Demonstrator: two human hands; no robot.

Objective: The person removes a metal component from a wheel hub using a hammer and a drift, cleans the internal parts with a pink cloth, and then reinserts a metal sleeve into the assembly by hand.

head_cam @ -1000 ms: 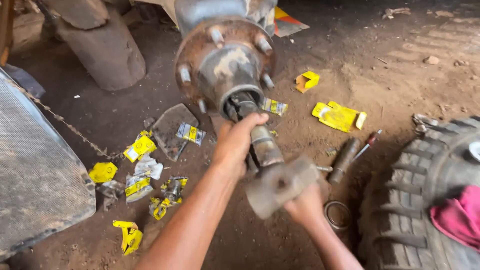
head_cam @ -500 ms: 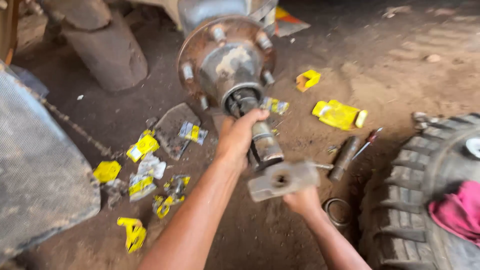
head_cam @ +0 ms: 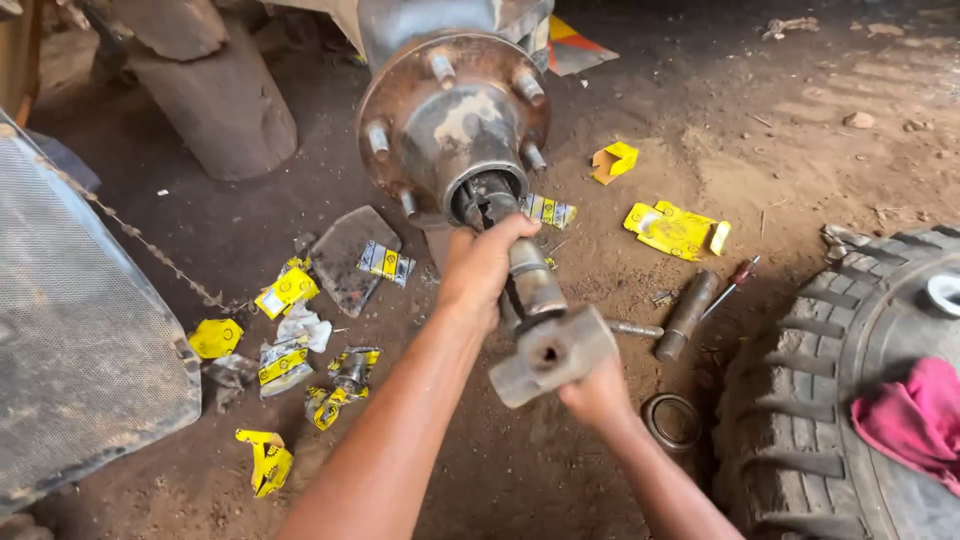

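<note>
A rusty wheel hub (head_cam: 450,115) with several studs hangs above the dirt floor. A greasy axle shaft (head_cam: 530,275) sticks out of its centre toward me and ends in a blocky grey yoke (head_cam: 553,352). My left hand (head_cam: 482,265) wraps the shaft just outside the hub. My right hand (head_cam: 598,392) grips the yoke end from below.
A big tyre (head_cam: 800,420) lies at the right with a pink rag (head_cam: 915,420) on it. Torn yellow packaging (head_cam: 675,228) and wrappers (head_cam: 290,345) litter the ground. A metal pin (head_cam: 685,315), a screwdriver (head_cam: 735,280) and a ring (head_cam: 672,420) lie near the tyre. A mesh panel (head_cam: 80,340) stands left.
The yoke end has risen a little and both hands have shifted slightly along with the shaft; the view has moved closer to the hub.
</note>
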